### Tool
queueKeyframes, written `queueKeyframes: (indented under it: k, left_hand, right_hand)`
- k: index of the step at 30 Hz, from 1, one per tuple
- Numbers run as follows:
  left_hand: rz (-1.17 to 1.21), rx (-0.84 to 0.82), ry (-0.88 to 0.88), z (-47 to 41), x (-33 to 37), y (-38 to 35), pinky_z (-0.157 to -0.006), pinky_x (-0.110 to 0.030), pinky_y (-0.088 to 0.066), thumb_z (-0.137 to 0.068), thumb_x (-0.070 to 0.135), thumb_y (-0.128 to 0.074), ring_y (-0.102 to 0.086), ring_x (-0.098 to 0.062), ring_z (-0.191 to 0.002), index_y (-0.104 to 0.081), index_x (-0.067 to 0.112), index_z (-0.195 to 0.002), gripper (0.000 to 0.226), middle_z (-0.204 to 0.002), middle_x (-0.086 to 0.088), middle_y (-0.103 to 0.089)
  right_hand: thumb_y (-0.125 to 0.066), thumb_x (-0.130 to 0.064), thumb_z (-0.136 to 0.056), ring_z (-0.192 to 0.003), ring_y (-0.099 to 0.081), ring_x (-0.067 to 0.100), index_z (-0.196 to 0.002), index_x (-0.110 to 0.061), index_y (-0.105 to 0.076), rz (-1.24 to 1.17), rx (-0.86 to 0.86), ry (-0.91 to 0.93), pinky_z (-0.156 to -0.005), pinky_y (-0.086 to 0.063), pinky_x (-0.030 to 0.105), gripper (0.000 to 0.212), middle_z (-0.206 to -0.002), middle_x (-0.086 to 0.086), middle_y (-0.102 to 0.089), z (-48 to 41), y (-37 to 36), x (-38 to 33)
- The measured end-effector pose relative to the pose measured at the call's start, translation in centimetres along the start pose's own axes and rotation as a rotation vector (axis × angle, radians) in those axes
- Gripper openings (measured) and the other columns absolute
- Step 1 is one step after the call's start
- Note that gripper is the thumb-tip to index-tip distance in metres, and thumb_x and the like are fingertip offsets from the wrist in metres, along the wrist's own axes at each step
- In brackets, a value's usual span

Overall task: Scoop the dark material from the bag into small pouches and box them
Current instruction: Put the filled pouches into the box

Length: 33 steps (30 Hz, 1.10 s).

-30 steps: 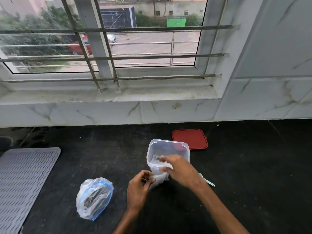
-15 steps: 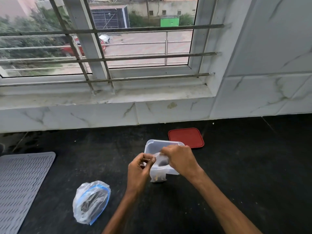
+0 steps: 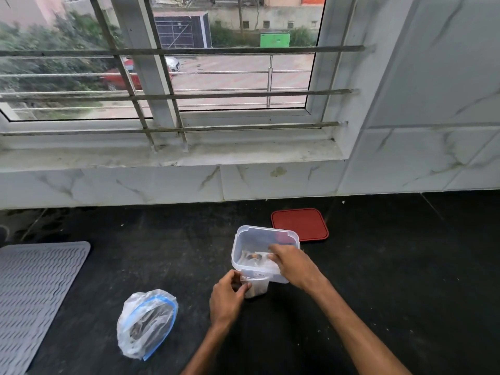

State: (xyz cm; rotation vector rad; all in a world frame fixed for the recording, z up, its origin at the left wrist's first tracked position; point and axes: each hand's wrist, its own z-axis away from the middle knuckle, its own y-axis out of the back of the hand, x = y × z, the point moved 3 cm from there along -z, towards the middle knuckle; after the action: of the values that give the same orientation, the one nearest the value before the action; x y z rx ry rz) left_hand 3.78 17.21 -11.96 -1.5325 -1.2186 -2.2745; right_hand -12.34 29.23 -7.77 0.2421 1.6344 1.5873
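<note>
A clear plastic box [image 3: 244, 240] stands open on the black counter, with a filled pouch lying inside it. My right hand [image 3: 293, 263] reaches over the box's near rim and its fingers rest on that pouch. In front of the box stands a small clear pouch [image 3: 257, 286] holding dark material, and my left hand [image 3: 227, 297] pinches its left edge. A clear zip bag [image 3: 147, 322] with a blue seal and dark material inside lies to the left. The spoon is hidden.
A red lid [image 3: 299, 223] lies flat behind the box on the right. A grey ribbed mat [image 3: 35, 290] covers the counter's left end. A marble wall and a barred window ledge [image 3: 173, 155] close off the back.
My right hand went from the pouch held in front of the box down into the box. My left hand sank toward the counter with the small pouch.
</note>
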Motion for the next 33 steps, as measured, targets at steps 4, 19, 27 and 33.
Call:
queueKeyframes:
  k: [4,19,27,33]
  left_hand:
    - [0.075,-0.068,-0.122,1.5,1.0,0.5,-0.062,-0.02,-0.053,-0.081,0.02,-0.079,-0.068,0.0,-0.071,-0.07,0.034,-0.079,0.017,-0.075,0.018,-0.072]
    - [0.066,0.063,-0.121,-4.8,2.6,3.9,-0.082,-0.026,-0.057,-0.095,0.02,-0.061,-0.063,-0.003,-0.095,-0.063,0.027,-0.12,0.026,-0.112,0.004,-0.065]
    - [-0.116,0.018,-0.043,-6.0,2.4,1.5,-0.075,-0.038,-0.057,-0.089,0.023,-0.065,-0.066,-0.013,-0.076,-0.057,0.025,-0.128,0.039,-0.086,0.002,-0.068]
    - [-0.249,-0.022,-0.025,-3.0,1.7,1.9,-0.073,-0.032,-0.051,-0.09,0.034,-0.063,-0.065,-0.009,-0.085,-0.045,0.031,-0.134,0.048,-0.1,0.009,-0.068]
  right_hand:
    - [-0.062,-0.043,-0.093,-0.108,-0.061,0.004,-0.123,-0.027,-0.065,-0.295,-0.16,0.101,-0.095,-0.05,0.027,0.034,-0.121,-0.012,-0.067,3.1,1.8,-2.5]
    - [-0.059,-0.014,-0.094,-0.097,-0.07,0.023,-0.118,-0.023,-0.069,0.183,0.086,0.174,-0.08,-0.055,0.031,0.028,-0.108,0.004,-0.073,-1.5,3.9,-4.3]
    - [-0.05,-0.03,-0.102,-0.088,-0.062,0.013,-0.111,-0.017,-0.071,-0.18,-0.088,0.126,-0.081,-0.045,0.025,0.026,-0.109,0.003,-0.073,-2.3,0.4,-1.3]
    - [-0.061,-0.007,-0.094,-0.132,-0.051,0.021,-0.135,-0.012,-0.059,-0.112,0.329,0.025,-0.11,-0.037,0.028,0.042,-0.142,0.006,-0.056,-5.9,4.6,7.1]
